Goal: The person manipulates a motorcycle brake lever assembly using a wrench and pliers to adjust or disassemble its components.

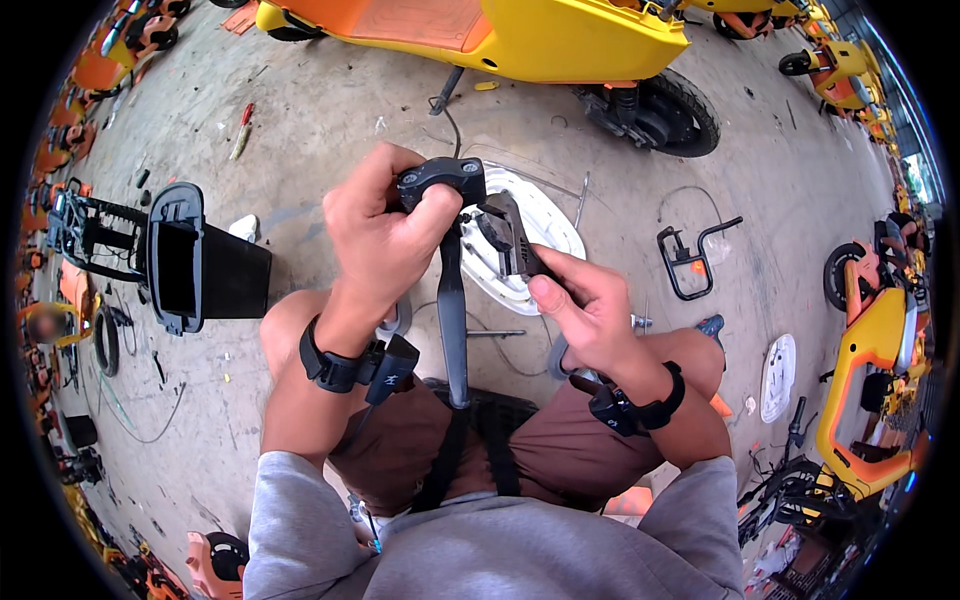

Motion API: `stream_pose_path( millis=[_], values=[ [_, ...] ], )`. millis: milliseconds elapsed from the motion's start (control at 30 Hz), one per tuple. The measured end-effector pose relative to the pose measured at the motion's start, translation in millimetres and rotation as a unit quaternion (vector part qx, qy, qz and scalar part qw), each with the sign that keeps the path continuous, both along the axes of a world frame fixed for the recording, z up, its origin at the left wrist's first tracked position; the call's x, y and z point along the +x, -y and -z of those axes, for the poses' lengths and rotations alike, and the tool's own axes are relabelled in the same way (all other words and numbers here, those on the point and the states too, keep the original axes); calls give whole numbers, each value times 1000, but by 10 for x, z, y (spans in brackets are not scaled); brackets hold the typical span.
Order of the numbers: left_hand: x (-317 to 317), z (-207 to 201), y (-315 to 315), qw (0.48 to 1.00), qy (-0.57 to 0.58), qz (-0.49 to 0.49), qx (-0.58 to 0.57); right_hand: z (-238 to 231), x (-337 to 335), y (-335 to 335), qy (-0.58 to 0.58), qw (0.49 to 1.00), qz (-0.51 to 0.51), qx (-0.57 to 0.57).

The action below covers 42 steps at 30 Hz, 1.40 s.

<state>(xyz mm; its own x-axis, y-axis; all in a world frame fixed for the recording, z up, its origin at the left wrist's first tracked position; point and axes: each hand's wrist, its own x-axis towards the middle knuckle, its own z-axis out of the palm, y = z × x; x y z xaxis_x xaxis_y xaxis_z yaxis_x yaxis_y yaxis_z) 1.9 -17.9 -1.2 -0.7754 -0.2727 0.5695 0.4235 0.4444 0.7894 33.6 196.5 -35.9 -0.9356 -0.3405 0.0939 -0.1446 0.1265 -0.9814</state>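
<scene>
My left hand (385, 215) is closed around a black brake lever (453, 330) at its bolted clamp end, with the thumb pressed on the clamp. The long blade hangs down toward my lap. A black cable leads up from the clamp. In my right hand (590, 305), thumb and fingers pinch a dark, flat, narrow piece with light markings (520, 240). Its upper end lies close beside the lever clamp; whether they are joined I cannot tell. Below both hands, a white oval plastic panel (555, 215) lies on the concrete floor.
A yellow scooter (570, 40) stands ahead on its stand. To the left are a black open bin-like box (235, 270) and a black frame (95, 235). On the right lie a bent black tube frame (685, 265), another white panel (778, 378) and a yellow scooter body (850, 390).
</scene>
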Motion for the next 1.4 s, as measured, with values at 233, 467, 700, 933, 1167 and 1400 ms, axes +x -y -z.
stream_pose_path(
  millis=[233,467,700,933,1167,1400],
  values=[
    [-3,-12,24,997,-45,-18,-65,-153,-83,-17,-109,992,-12,61],
    [-28,6,21,988,-67,10,-138,-225,-131,-122,-124,982,-25,140],
    [-34,-31,31,980,-74,53,-174,-244,-161,-149,-125,981,-39,140],
    [-23,-37,29,987,-41,51,-149,-320,-162,-160,-110,980,-36,161],
    [-20,-51,37,990,-37,40,-127,-275,-156,-157,-118,982,-28,145],
    [-29,-40,33,989,-35,38,-142,-263,-160,-156,-126,984,-24,126]
  ],
)
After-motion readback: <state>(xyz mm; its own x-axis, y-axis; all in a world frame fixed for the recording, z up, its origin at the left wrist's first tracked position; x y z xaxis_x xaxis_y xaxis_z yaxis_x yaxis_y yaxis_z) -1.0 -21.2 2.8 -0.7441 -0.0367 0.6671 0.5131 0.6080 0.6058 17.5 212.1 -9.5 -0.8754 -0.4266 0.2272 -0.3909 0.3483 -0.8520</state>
